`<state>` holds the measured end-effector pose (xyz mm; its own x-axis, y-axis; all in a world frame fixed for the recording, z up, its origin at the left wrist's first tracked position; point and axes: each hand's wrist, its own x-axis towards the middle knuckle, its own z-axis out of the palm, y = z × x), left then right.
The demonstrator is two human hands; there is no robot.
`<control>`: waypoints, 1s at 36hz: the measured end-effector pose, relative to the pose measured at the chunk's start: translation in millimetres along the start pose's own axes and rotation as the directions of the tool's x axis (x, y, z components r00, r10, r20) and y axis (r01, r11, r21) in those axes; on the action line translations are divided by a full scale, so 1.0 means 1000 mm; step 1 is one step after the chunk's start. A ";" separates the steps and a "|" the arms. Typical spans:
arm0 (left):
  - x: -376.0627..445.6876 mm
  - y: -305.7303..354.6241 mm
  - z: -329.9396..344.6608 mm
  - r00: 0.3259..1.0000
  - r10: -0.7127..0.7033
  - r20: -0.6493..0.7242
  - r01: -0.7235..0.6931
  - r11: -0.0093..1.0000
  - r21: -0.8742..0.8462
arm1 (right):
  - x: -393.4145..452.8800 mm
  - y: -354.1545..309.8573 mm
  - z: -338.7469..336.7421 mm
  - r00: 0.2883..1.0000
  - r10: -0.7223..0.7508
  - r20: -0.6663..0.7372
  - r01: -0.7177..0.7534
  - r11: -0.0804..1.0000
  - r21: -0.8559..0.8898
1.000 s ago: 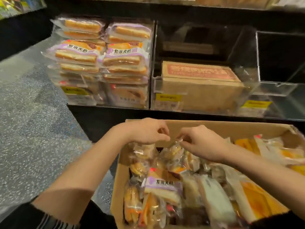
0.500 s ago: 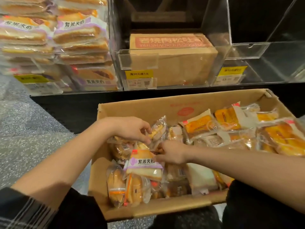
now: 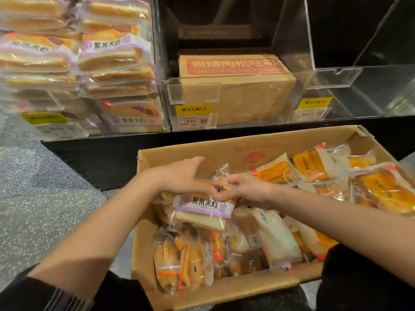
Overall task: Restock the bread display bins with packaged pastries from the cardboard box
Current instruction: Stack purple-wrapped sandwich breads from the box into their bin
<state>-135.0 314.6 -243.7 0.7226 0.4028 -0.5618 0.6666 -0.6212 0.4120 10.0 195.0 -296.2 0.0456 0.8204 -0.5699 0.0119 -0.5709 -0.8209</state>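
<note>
**Two hands on one purple-label pastry pack**

Two hands meet over the left part of the cardboard box (image 3: 224, 290). The left hand (image 3: 182, 176) lies with its palm turned toward the right and its fingers reaching under the top edge of a purple-label pastry pack (image 3: 203, 208); how far those fingers curl is hidden by the wrapper, so I cannot tell whether it truly grips. The right hand (image 3: 244, 189) pinches the same pack at its upper right corner, thumb and fingers curled onto the plastic. The pack sits tilted just below both hands, resting on other wrapped pastries in the box.

Below the left hand, near the box's front wall, stand clear bags of small brown rolls (image 3: 173, 263). Beyond the right hand, further right, lie orange-label packs (image 3: 312, 163), crowded together and overlapping.

Above the hands, past the box's far wall, stand the clear display bins. The left bin (image 3: 155, 63) is stacked high with purple-label packs like the held one. The middle bin (image 3: 167, 95), straight above the hands, holds a closed brown carton (image 3: 235, 86) with a red printed top. The right bin (image 3: 336, 72) shows bare clear walls, with a yellow price tag (image 3: 313, 103) at its front.
</note>
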 end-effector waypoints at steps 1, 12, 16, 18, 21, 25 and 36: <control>0.000 0.001 -0.001 1.000 -0.011 -0.022 0.010 0.999 -0.044 | -0.001 0.000 -0.003 1.000 -0.012 -0.020 0.013 0.998 0.062; 0.010 -0.013 -0.007 0.984 -0.170 -0.054 0.142 0.928 -0.344 | -0.003 -0.008 0.002 0.992 -0.056 -0.111 0.065 0.994 0.085; 0.008 -0.005 -0.009 0.987 -0.157 0.032 0.158 0.919 -0.362 | -0.004 -0.003 0.004 0.969 -0.046 -0.242 0.061 0.997 0.053; 0.006 0.001 -0.009 0.990 -0.136 0.028 0.137 0.920 -0.368 | -0.007 -0.002 0.006 0.948 -0.031 -0.318 0.023 0.999 -0.030; 0.007 0.004 -0.007 0.989 -0.148 -0.015 0.132 0.919 -0.372 | -0.008 0.000 0.002 0.896 -0.027 -0.444 -0.128 0.940 -0.317; 0.007 0.001 -0.007 0.973 -0.218 -0.075 0.174 0.908 -0.382 | -0.015 0.009 -0.003 0.911 0.212 -0.353 -0.410 0.545 -0.731; 0.013 -0.003 -0.005 0.953 -0.249 -0.173 0.167 0.907 -0.386 | -0.013 0.028 0.005 0.876 0.357 -0.325 -0.439 0.306 -0.845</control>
<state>-126.4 325.2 -248.6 0.5547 0.6543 -0.5140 0.7959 -0.2372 0.5570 4.7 168.6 -311.5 0.3691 0.5043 -0.7806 0.8277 -0.5604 0.0293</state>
